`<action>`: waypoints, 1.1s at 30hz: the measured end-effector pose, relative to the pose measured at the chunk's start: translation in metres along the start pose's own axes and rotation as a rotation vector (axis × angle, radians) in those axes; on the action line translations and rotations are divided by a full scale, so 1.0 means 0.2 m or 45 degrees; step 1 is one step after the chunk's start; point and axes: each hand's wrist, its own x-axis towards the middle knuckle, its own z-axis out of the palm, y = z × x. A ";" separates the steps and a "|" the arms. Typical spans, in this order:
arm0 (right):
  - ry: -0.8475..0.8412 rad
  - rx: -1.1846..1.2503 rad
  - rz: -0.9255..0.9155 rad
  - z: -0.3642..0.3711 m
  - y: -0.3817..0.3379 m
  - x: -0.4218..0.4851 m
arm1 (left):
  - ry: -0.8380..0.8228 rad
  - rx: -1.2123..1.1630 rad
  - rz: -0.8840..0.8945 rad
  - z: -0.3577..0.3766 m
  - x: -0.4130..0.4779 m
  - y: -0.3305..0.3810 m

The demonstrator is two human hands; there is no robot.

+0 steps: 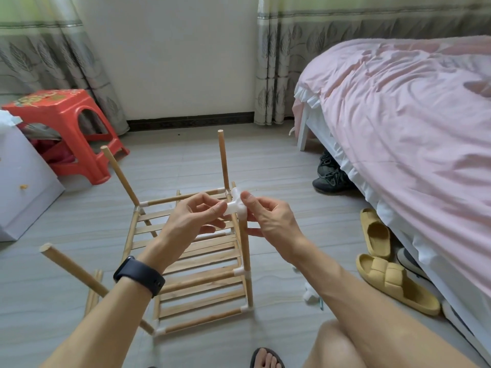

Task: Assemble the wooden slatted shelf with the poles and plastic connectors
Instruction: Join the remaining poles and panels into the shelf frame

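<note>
Left hand and right hand pinch a connector atop a pole; fingers hide the joint. A forearm covers part of the shelf on the floor. Slippers lie beside the bed.

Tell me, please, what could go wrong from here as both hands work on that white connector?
1. Both the left hand and right hand pinch the connector at the top of the near right pole; nothing steadies the shelf, so a hard push might tip it.
2. The near left pole leans outward, so it may work loose from its joint.
</note>
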 end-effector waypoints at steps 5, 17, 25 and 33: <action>0.035 -0.033 -0.065 0.01 0.04 0.01 | -0.014 0.010 0.004 -0.01 -0.01 -0.01; 0.151 -0.118 -0.117 0.09 0.06 0.00 | 0.024 0.012 0.002 -0.03 -0.02 -0.03; 0.093 -0.033 -0.029 0.05 0.06 0.01 | 0.131 0.153 0.097 0.08 -0.07 0.00; -0.061 -0.021 0.013 0.02 0.04 -0.02 | 0.224 0.159 0.200 0.15 -0.11 -0.01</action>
